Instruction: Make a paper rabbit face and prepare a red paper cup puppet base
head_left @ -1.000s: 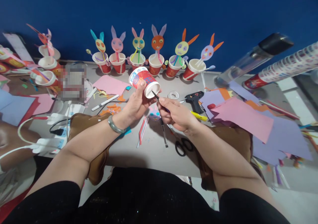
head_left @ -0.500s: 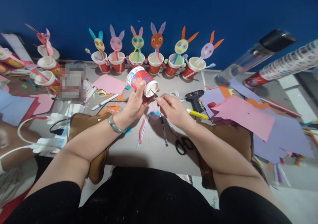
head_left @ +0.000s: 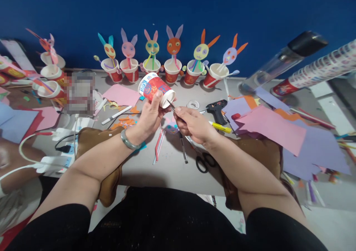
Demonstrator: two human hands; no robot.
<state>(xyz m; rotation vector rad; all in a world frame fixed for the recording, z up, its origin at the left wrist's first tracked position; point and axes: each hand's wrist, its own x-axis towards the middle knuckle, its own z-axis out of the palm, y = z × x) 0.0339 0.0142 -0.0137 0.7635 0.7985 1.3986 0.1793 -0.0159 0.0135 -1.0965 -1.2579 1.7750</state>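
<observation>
My left hand (head_left: 150,117) is wrapped around a red and white paper cup (head_left: 156,88), tilted on its side with its base toward my right hand. In my right hand (head_left: 193,123) I pinch a thin, dark, pointed tool (head_left: 171,105); its tip meets the cup's base, and I cannot tell whether it goes through. Below my hands lie a paper rabbit head (head_left: 171,126), some straws (head_left: 158,146), a pen (head_left: 184,149) and black-handled scissors (head_left: 204,162).
Several cups with paper rabbits (head_left: 172,67) stand along the blue wall. A glue gun (head_left: 217,111), yellow cutter (head_left: 221,127) and tape roll (head_left: 193,105) lie to the right, near coloured paper (head_left: 275,126). A marker (head_left: 116,115) and power strips (head_left: 52,162) are on the left.
The cup and both hands sit slightly further left in view, along with the whole scene. My right hand has turned a little, with the tool still against the cup's base.
</observation>
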